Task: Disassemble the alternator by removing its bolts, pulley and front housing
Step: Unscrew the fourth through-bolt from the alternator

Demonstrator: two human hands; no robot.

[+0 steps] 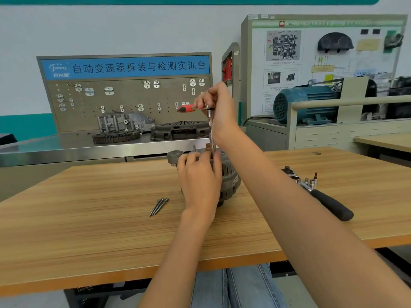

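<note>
Alternator [229, 181] is sitting near the middle of the worktop [89, 207], standing with one end face up so that the bolts on that face can be reached from above. Left hand [200, 174] is resting over its top and near side, fingers curled down onto the housing; judged purpose is to be bracing the body against turning while torque goes in from above. Right hand [216, 107] is gripping the head of a ratchet [189, 108], whose red handle is sticking out to the left, with a long extension [210, 130] running straight down to a socket seated at the top face. Holding at the head rather than the handle is probably keeping the long shaft vertical and the socket square on the fastener; which fastener it is on cannot be told, the fingers are hiding it. A short stud [194, 147] is standing proud at the far left of the top. Three long bolts [159, 206] are lying together on the worktop just left of the alternator, within reach but clear of the work, so the through-bolt step appears partly or wholly done. A second ratchet [329, 203] and loose sockets [310, 182] are lying to the right, well apart from the alternator, ready to hand.
</note>
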